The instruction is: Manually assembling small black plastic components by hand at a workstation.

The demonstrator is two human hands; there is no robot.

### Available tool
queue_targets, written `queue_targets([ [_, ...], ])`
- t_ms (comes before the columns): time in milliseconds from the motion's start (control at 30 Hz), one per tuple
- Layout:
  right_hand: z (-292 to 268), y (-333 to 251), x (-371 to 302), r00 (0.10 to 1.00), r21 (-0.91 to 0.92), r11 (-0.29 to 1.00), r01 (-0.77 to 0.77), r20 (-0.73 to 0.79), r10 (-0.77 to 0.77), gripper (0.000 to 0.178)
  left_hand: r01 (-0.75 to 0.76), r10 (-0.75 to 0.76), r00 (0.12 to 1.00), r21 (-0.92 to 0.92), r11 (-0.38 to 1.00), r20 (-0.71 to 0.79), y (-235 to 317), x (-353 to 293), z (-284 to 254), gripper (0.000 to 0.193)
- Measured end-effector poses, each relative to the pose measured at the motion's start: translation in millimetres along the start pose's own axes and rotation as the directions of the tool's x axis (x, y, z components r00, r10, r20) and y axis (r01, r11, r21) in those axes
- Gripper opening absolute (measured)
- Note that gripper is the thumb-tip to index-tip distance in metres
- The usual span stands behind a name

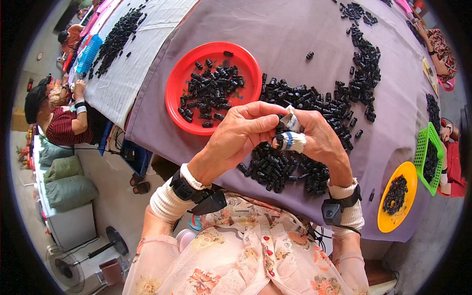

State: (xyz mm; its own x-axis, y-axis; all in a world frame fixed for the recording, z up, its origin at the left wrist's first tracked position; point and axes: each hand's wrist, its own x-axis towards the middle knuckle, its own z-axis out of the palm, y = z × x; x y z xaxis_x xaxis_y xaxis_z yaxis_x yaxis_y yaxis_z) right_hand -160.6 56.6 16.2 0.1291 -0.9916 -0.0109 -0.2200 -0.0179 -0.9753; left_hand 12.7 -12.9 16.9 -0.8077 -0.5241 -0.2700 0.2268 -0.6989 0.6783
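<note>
My hands meet above the near side of the table, over a heap of small black cylindrical parts [290, 169]. The fingers of my left hand [241, 130] pinch at a small black cylindrical part [280, 129]. My right hand [322, 135] is closed on the same part from the other side, and its fingers hide much of it. White wraps [293, 141], one with blue stripes, cover some right-hand fingers. To the left of the heap stands a round red tray [173, 96] with many black parts in it.
A yellow plate [409, 184] with dark bits and a green basket [420, 152] stand at right. More black parts [364, 66] trail to the far right. At left are another table [152, 24], a blue basket [89, 53], a person [66, 115] and a fan [115, 240].
</note>
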Motion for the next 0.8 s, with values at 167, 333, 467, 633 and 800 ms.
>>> queue_targets([
  [167, 1, 5, 0, 1.000, -0.045, 0.999, 0.020, -0.005, -0.020, 0.029, -0.009, 0.009, 1.000, -0.001, 1.000, -0.002, -3, 1, -1, 0.023],
  [333, 1, -1, 0, 1.000, -0.054, 0.999, 0.001, 0.004, -0.001, 0.028, -0.055, 0.054, 0.998, 0.024, 0.998, 0.016, -4, 2, -2, 0.023],
  [467, -1, -7, 0, 1.000, -0.071, 0.997, 0.007, -0.003, -0.007, 0.031, -0.055, 0.055, 0.998, -0.012, 0.998, 0.043, -2, 2, 1, 0.024],
  [633, -3, -7, 1, 0.997, -0.043, 0.998, 0.034, -0.071, -0.037, 0.042, -0.057, 0.062, 0.995, -0.072, 0.996, 0.072, -2, 3, 3, 0.026],
  [800, -4, -8, 3, 0.996, -0.119, 0.991, 0.068, -0.057, -0.075, 0.042, -0.070, 0.076, 0.994, -0.080, 0.994, 0.075, -4, 1, 1, 0.025],
])
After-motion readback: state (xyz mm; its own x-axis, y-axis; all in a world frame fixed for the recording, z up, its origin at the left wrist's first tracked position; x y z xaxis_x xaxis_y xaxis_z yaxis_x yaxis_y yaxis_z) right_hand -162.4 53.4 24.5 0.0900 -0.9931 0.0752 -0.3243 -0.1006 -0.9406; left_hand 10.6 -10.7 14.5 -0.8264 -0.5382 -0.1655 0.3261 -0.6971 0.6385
